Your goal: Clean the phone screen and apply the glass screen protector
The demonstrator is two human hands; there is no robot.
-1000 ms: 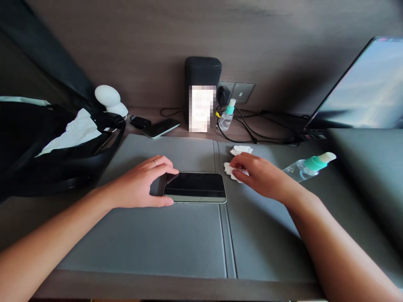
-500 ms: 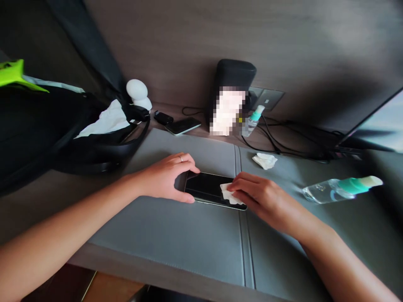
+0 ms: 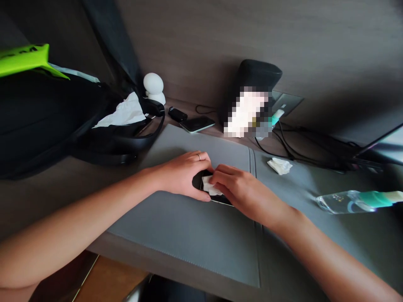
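Phone (image 3: 222, 199) lies on the desk (image 3: 141, 256) mat (image 3: 189, 235), left end gripped by the left hand (image 3: 185, 174); the right hand (image 3: 242, 186) pinches a tissue (image 3: 210, 187) against its screen. Wiping seems underway; the next stroke calls for steady bracing.

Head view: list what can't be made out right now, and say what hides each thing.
All in the head view:
- Flat black-screened phone: mostly hidden by the bare right hand and the crumpled white tissue in it.
- Tall black rounded case: front masked by pixelation.
- Small clear bottle with teal collar: body blurred by that pixelation.
- Black-edged screen: cut off by the right edge.
- Neon-yellow item: cut off by the left edge.
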